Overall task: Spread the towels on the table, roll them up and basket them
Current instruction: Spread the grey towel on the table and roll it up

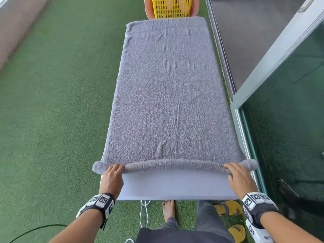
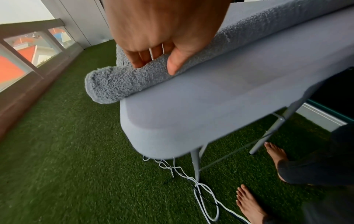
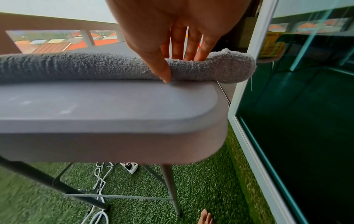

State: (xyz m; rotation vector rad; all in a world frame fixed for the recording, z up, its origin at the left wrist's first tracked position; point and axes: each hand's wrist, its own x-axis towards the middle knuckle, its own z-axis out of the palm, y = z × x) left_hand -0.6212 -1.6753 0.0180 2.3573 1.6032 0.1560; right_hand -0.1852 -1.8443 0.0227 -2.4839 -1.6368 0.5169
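Head view shows me the grey towel spread flat along the length of the grey table, its near end turned into a thin roll that runs across the table's width and overhangs both side edges. My left hand sits on the roll's left end and my right hand on its right end. In the left wrist view, the fingers curl over the top of the roll with the thumb pressed against its near side, gripping it. In the right wrist view, the fingers lie slightly spread over the roll's top and the thumb tucks down its near face to the tabletop. A yellow basket stands just past the table's far end. Green turf covers the floor, with white cables lying under the table.
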